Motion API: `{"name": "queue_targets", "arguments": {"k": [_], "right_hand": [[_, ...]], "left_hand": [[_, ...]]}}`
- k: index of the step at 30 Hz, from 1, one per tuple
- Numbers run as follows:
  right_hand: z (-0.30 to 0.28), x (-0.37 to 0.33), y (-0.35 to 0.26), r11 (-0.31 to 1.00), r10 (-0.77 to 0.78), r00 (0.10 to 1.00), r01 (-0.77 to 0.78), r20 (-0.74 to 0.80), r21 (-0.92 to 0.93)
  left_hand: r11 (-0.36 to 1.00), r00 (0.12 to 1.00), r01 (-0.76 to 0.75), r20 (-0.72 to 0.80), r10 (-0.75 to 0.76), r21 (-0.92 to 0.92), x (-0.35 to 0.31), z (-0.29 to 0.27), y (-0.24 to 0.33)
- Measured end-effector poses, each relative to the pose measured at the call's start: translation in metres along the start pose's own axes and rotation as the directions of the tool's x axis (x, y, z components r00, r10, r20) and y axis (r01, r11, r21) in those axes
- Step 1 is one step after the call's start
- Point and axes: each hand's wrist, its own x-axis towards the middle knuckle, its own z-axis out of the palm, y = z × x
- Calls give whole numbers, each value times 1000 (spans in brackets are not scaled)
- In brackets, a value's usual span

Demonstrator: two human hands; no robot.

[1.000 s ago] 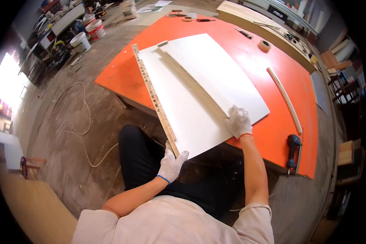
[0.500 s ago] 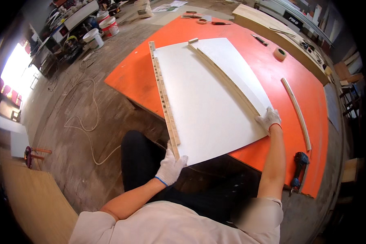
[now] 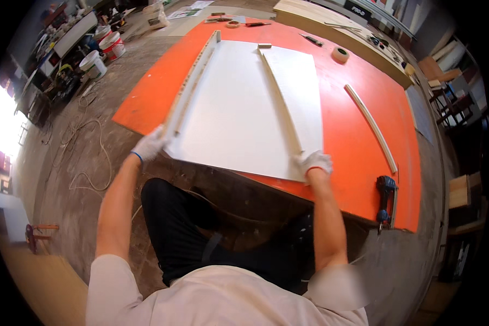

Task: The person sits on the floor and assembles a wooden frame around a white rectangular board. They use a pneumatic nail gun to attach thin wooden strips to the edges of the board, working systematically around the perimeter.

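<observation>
— Fingers of the left hand (image 3: 149,145)?
— Curled around the near end of the rail (image 3: 193,81) at the panel's (image 3: 239,108) left edge.
— And the right hand (image 3: 315,162)?
— Fingers pinch the panel's near right corner, by the strip (image 3: 281,98).
— Where's the panel?
— Flat on the orange surface (image 3: 358,157), its near edge overhanging. A drill (image 3: 386,198) lies well to the right.

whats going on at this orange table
A person in white work gloves is handling a large white panel lying on an orange table. The left hand has a grip on the panel's near left corner, beside a perforated edge strip. The right hand presses on the near end of a thin white strip lying across the panel.
</observation>
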Motion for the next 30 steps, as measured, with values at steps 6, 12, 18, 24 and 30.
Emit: {"name": "queue_targets", "arguments": {"k": [6,12,18,24,30], "right_hand": [[30,-129,-23,699,-609,793,526,17,484],[32,-80,36,612,-577,808,523,-118,593],[15,-2,2,559,-576,736,672,-355,486],[3,123,-32,591,-474,651,735,-593,333],[-24,207,-15,727,-205,713,569,-670,384]], "left_hand": [[494,910,158,-320,264,855,20,-59,-40],[896,964,-51,-214,160,441,-69,101,133],[753,959,-140,-100,264,643,-96,205,162],[712,936,-165,-118,331,683,-81,232,124],[656,927,-256,-13,376,710,-63,147,77]]}}
